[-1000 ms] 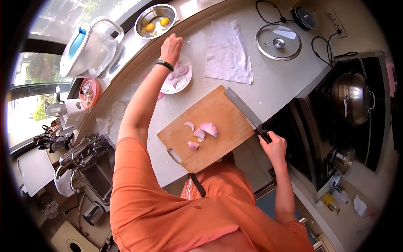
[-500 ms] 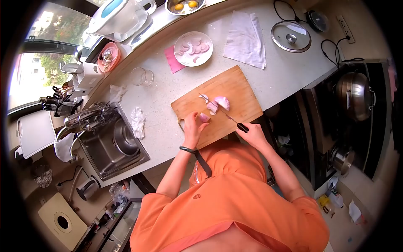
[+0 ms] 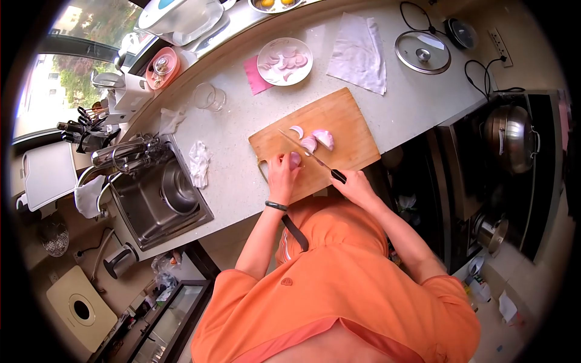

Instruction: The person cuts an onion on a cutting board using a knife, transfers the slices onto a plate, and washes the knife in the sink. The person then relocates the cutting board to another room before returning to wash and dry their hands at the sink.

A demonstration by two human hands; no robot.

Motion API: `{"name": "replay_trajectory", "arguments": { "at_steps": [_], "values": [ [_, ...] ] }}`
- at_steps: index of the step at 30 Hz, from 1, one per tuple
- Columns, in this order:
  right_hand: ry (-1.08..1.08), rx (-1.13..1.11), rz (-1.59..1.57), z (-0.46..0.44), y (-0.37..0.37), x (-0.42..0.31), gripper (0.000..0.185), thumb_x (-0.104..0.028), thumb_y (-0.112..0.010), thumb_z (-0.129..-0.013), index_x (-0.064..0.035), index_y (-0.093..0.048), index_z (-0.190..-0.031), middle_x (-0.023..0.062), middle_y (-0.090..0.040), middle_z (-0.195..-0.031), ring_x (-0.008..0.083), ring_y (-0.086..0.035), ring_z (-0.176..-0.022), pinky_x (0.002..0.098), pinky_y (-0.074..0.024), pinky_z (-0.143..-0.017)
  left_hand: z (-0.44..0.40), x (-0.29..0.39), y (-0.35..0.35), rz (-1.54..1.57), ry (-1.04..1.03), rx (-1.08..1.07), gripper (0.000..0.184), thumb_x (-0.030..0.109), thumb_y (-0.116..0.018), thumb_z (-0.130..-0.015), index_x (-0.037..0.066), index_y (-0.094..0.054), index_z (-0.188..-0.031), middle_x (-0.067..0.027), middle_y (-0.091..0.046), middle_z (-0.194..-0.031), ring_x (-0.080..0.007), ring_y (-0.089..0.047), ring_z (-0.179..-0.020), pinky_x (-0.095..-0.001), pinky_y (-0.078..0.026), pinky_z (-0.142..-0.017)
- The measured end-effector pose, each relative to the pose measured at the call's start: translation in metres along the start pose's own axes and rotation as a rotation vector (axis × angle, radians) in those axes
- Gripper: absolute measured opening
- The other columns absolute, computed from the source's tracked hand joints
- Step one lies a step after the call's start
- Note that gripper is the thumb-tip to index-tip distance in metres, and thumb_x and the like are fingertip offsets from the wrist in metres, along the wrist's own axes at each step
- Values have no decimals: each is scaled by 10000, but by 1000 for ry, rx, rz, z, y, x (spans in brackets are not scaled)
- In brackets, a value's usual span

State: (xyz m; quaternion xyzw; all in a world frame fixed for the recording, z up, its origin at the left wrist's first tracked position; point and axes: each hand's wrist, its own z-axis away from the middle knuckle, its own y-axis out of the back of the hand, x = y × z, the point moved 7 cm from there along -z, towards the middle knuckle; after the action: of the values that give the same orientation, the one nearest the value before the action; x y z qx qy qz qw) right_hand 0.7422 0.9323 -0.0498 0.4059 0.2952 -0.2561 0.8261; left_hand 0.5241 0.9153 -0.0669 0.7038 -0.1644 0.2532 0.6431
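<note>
Through the head camera I see the left hand (image 3: 281, 179) pinching an onion piece (image 3: 295, 160) at the cutting board (image 3: 347, 118) — the right hand (image 3: 357, 188) gripping a knife (image 3: 315, 157).

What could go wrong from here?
1. Cut: the left hand grips an onion piece close to the knife, so a slip might nick a fingertip.
2. Scatter: the loose onion wedge lies near the blade and might get knocked aside.
3. Shift: the cutting board sits at the counter's front edge, so pressing down there might move it.
</note>
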Motion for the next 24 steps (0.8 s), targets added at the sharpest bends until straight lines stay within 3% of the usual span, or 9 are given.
{"name": "replay_trajectory", "arguments": {
  "at_steps": [7, 14, 16, 24],
  "values": [
    [28, 30, 126, 12, -1, -17, 301, -361, -662, -858, -65, -703, -902, 224, -673, -799, 427, -653, -795, 502, -547, -699, -1, -9, -9, 165, 10, 119, 227, 26, -680, -800, 62, -665, -1024, -141, -596, -944, -325, -596, -839, -415, -500, -707],
    [56, 18, 180, -7, -33, 4, 288, -329, -664, -867, -42, -685, -868, 228, -663, -781, 442, -643, -771, 503, -541, -672, -1, -17, -18, 254, 68, 68, 122, -6, -630, -829, 21, -634, -947, -167, -590, -942, -360, -586, -857, -430, -485, -727],
    [129, 55, -21, -10, -27, 2, 294, -325, -668, -865, -31, -672, -848, 223, -651, -770, 434, -634, -765, 491, -527, -647, -1, -17, -17, 217, 71, 75, 92, -38, -582, -830, -4, -612, -909, -169, -578, -904, -368, -575, -827, -437, -478, -705],
    [11, -29, 128, -2, -30, -6, 293, -324, -664, -867, -31, -677, -855, 235, -650, -785, 447, -626, -782, 497, -523, -660, 0, -15, -16, 230, 94, 114, 102, -41, -581, -827, 2, -608, -914, -166, -574, -906, -374, -574, -834, -440, -472, -715]
  ]
}}
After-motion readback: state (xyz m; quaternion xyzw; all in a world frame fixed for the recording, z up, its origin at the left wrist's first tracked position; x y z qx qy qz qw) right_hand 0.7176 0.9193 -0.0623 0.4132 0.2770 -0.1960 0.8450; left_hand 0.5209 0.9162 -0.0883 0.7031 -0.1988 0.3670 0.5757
